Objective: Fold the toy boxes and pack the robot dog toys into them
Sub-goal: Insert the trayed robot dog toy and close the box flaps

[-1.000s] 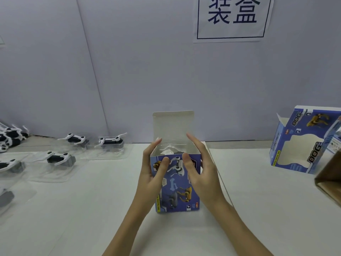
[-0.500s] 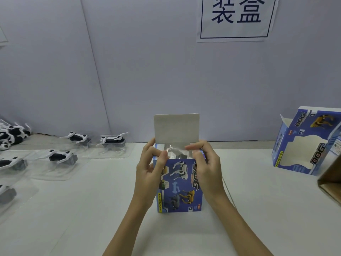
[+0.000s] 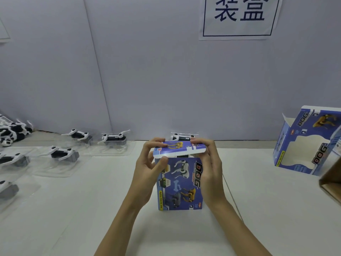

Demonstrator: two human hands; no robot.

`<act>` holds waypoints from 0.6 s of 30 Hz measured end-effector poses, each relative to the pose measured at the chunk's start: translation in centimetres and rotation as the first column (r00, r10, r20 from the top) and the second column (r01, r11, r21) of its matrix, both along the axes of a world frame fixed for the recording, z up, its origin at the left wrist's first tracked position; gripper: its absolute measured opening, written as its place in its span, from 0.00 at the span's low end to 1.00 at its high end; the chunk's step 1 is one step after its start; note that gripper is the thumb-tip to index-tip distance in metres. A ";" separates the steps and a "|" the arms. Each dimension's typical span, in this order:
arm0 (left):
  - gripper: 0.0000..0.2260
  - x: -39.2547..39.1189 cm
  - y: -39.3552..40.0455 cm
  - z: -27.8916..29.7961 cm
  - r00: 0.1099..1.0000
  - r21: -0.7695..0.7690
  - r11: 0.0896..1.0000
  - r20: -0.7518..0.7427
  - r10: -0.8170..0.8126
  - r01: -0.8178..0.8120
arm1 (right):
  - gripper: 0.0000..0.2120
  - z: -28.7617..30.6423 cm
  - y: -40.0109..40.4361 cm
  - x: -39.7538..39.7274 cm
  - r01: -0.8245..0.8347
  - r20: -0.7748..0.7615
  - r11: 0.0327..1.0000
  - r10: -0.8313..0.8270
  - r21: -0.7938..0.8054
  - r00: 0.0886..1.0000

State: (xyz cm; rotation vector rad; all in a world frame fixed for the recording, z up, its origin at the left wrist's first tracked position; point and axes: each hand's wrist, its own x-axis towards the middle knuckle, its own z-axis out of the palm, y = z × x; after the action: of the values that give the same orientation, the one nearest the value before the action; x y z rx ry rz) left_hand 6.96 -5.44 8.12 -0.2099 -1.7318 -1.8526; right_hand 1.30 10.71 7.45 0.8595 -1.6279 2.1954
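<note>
Box (image 3: 180,183) upright on the table (image 3: 258,209), both your hands, left (image 3: 147,169) and right (image 3: 210,167), curled on its lid (image 3: 179,149): thin, light card that likely dents easily, so pinch the lid's edges and tuck gently.

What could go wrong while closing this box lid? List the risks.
1. The top flap is bent over but not tucked; a gap shows above the upright box, so the tuck edge may crumple or miss the slot.
2. The left hand and right hand both grip near the top; pressing down could tip the tall box.
3. Something dark shows in the gap, possibly the toy's packaging, which might catch the flap.
</note>
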 end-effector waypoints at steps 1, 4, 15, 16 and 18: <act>0.24 0.1 0.0 -0.1 1.000 0.000 1.000 -0.003 -0.005 0.005 | 0.16 -0.1 0.1 0.0 -0.018 0.013 1.000 0.018 -0.016 1.000; 0.24 0.1 0.4 0.0 1.000 0.014 1.000 0.014 -0.027 0.027 | 0.20 0.0 0.5 -0.2 -0.030 0.078 0.998 0.034 -0.064 0.996; 0.09 -0.4 2.2 -0.7 0.988 -0.038 0.997 -0.141 0.067 -0.073 | 0.12 -0.3 -0.5 0.1 0.000 -0.016 0.998 0.000 0.056 1.000; 0.09 -0.5 2.3 -0.7 0.985 -0.046 0.995 -0.154 0.079 -0.087 | 0.11 -0.4 -0.4 0.0 0.006 -0.025 0.998 -0.005 0.062 1.000; 0.09 -0.6 2.4 -0.8 0.984 -0.045 0.995 -0.162 0.078 -0.087 | 0.11 -0.6 -0.4 -0.1 0.005 -0.036 0.998 -0.002 0.066 0.999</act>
State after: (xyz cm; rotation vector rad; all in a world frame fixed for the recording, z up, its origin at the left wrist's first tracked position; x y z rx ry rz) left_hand 6.33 -3.01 7.27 -0.2951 -1.6540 -1.6853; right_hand 1.22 10.28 6.87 0.9074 -1.6927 2.1223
